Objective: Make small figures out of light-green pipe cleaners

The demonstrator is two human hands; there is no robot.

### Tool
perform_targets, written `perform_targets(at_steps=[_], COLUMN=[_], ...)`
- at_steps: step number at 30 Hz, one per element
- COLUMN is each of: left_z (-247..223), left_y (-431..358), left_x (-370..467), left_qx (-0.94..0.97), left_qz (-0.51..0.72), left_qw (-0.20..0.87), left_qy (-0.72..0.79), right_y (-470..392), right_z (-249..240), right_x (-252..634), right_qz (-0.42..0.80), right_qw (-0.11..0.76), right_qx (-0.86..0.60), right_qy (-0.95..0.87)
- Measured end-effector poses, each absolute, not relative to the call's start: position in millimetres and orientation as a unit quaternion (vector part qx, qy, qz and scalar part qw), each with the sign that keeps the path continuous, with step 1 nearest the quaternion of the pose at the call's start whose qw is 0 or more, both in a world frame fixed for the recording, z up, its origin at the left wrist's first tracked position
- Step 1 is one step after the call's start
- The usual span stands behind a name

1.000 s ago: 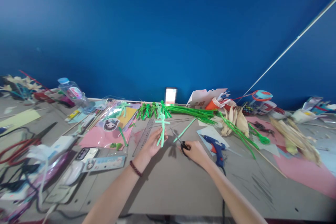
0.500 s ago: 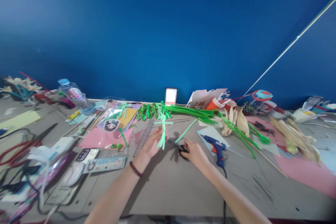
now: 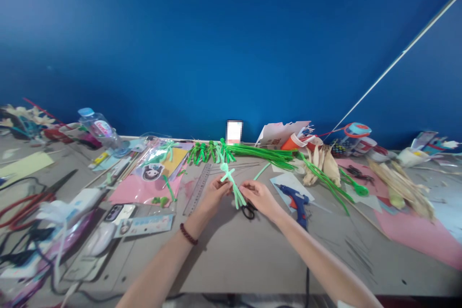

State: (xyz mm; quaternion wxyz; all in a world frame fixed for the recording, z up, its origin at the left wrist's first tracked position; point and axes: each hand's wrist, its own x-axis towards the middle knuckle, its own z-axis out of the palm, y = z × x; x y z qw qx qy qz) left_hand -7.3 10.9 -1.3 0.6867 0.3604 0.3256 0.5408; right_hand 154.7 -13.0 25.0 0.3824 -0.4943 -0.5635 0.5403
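A light green pipe-cleaner figure [image 3: 235, 189] with a round head, arms and legs is held tilted above the table. My left hand [image 3: 215, 192], with a beaded bracelet at the wrist, is closed on its left side. From the right, the fingers of my right hand [image 3: 260, 197] are pinched at the figure's body; the fingertips are partly hidden. Black-handled scissors [image 3: 248, 212] lie on the table just under my right hand, their blades mostly covered. A light green pipe-cleaner piece [image 3: 262, 171] is behind the right hand.
Several green pipe-cleaner figures [image 3: 202, 153] and a bundle of green stems [image 3: 267, 155] lie at the back. A blue glue gun [image 3: 296, 198] lies to the right, a ruler [image 3: 198, 188] to the left. Further left are a phone [image 3: 121, 212] and red-handled scissors [image 3: 29, 209].
My right hand has let go of the scissors, which now lie on the table, and moved left to the figure. The figure has tilted, its legs swinging to the right.
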Motion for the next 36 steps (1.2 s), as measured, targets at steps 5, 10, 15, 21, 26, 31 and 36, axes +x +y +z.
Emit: perform_targets(at_steps=[5,10,15,21,26,31,36], left_z=[2.0,5.4,6.1,2.7,7.4,5.2,-2.2], left_y=[8.0,8.2,8.2,9.8,8.4,7.9,8.3], left_x=[-7.7,-9.1,-10.7,-11.6,-10.5,-10.2,-9.3], left_qx=[0.392,0.390,0.408,0.427,0.435,0.465,0.451], left_qz=[0.543,0.559,0.551,0.545,0.549,0.545,0.546], left_qw=[0.660,0.632,0.624,0.604,0.595,0.584,0.598], left_qy=[0.341,0.369,0.374,0.394,0.395,0.380,0.376], right_y=[-1.8,2.6,5.2,10.7,11.8,10.2,8.8], right_z=[21.6,24.6,24.1,22.3,19.4,18.3,20.4], right_x=[144.7,141.6,139.4,140.1,141.1,140.5,137.8], right_qz=[0.674,0.692,0.716,0.751,0.766,0.799,0.820], right_qw=[0.375,0.385,0.397,0.380,0.389,0.370,0.372], right_qx=[-0.450,-0.462,-0.440,-0.431,-0.428,-0.410,-0.382], right_qy=[-0.451,-0.400,-0.369,-0.325,-0.280,-0.236,-0.209])
